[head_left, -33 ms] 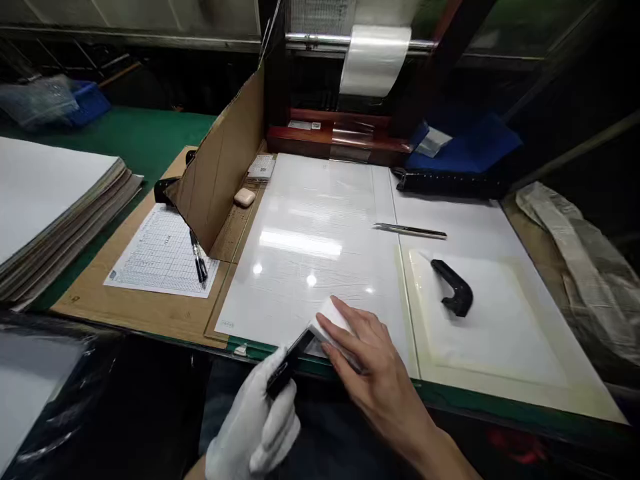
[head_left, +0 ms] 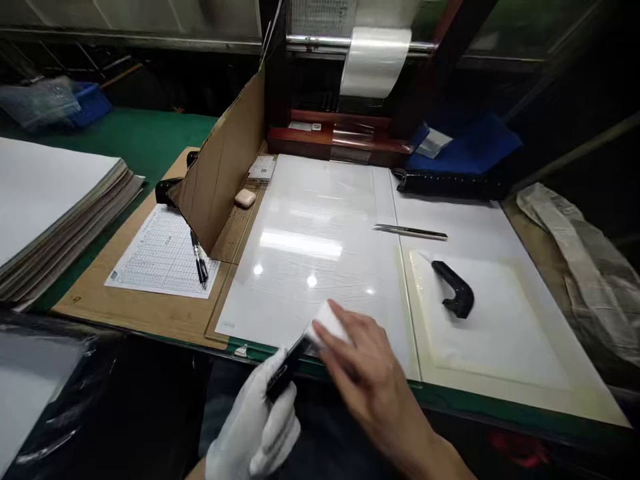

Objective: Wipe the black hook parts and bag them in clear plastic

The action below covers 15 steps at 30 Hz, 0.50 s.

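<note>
At the table's front edge, my left hand, in a white glove, is closed round a thin dark slab held tilted. My bare right hand lies just to its right, fingers pressed onto a small white pad. The pad rests at the slab's upper end and on the near edge of a large glossy white sheet. The right hand is slightly smeared by motion.
A black hooked tool lies on a pale mat at the right, with a thin metal blade behind it. A cardboard wall, a printed form with pens and stacked sheets are left. A film roll hangs behind.
My right hand has slid a little to the left and toward me with the white pad and is now blurred. The left hand and the slab have barely moved.
</note>
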### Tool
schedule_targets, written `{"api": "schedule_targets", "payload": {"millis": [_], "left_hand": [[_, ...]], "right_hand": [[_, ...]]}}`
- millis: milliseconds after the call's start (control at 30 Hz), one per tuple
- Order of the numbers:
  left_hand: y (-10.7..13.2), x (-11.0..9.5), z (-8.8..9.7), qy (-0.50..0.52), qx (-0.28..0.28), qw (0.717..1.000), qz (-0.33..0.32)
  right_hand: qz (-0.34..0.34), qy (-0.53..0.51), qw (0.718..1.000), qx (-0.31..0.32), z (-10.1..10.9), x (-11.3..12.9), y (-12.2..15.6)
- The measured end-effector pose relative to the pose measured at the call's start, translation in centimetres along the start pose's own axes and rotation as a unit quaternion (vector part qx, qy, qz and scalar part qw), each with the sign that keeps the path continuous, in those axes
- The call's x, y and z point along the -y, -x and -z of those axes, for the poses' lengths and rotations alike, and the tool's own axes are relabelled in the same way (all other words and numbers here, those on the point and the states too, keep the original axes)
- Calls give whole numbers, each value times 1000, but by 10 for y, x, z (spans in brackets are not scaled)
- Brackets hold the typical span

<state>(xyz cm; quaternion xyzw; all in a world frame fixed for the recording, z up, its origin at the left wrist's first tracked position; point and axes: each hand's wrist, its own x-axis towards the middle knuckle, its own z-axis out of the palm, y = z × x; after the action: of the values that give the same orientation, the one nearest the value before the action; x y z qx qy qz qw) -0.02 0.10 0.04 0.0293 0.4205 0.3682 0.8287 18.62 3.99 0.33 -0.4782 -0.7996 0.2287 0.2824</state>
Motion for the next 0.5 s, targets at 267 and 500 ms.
{"api": "schedule_targets", "payload": {"millis": [267,500], "left_hand": [[-1,-4,-4,15,16,1000,13],[4,-4,-3,-33,92,995,-19]], "right_hand": [[18,-37,999,35,5,5,2],[-325,-382,858,110,40,7,-4]]}}
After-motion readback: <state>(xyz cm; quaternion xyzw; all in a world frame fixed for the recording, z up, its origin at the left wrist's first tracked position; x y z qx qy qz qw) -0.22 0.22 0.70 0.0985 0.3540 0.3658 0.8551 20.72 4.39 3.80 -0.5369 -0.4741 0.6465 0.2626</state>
